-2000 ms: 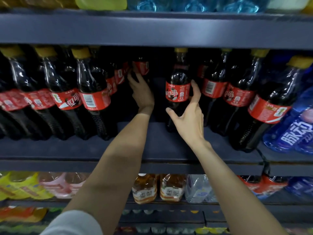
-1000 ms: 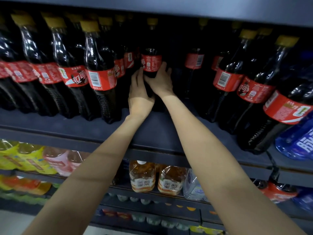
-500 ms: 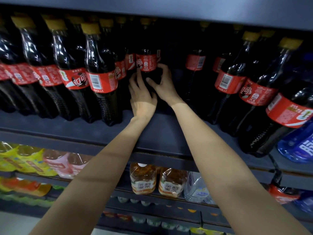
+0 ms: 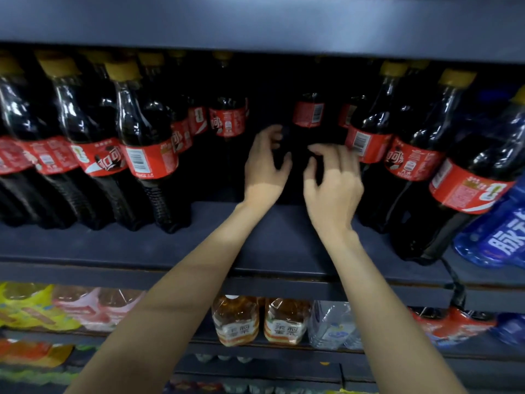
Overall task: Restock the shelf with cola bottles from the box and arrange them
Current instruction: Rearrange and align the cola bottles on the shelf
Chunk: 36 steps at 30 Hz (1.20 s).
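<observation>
Both the left hand [image 4: 265,169] and right hand [image 4: 332,183] hover empty, fingers loosely curled, before a dark red-labelled plastic cola bottle [image 4: 308,115], likely heavy, slick, best gripped mid-body.

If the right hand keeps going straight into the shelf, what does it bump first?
Probably the cola bottle standing deep in the gap, just beyond the right hand. It is dark there, so depth is uncertain.

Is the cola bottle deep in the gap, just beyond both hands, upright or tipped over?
Upright. The cola bottle has its red label level and its body vertical behind the left hand and right hand; neither holds it.
</observation>
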Each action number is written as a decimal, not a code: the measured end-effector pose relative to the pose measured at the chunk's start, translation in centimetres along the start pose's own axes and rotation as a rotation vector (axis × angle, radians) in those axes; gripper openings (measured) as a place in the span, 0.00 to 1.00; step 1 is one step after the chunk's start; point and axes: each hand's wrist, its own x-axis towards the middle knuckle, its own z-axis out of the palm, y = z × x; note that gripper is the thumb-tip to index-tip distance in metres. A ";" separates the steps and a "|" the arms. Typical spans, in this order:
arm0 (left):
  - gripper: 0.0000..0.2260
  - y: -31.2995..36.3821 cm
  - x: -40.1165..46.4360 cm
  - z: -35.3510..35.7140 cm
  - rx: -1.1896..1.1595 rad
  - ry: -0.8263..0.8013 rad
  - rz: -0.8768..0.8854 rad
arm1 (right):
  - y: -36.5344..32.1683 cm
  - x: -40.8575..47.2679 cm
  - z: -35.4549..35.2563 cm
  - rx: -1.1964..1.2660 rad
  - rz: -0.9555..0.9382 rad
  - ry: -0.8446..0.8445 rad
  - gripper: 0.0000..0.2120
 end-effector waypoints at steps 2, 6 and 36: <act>0.31 -0.8 2.1 2.2 -0.037 -0.134 -0.127 | 1.1 -0.2 -1.6 -0.140 0.044 0.089 0.14; 0.42 -1.4 5.0 5.4 -0.115 -0.175 -0.281 | 2.2 -0.5 -2.3 -0.272 0.125 -0.005 0.25; 0.40 5.1 -6.2 -1.3 0.091 -0.073 -0.260 | 4.4 -2.8 -14.5 -0.022 0.741 -0.111 0.38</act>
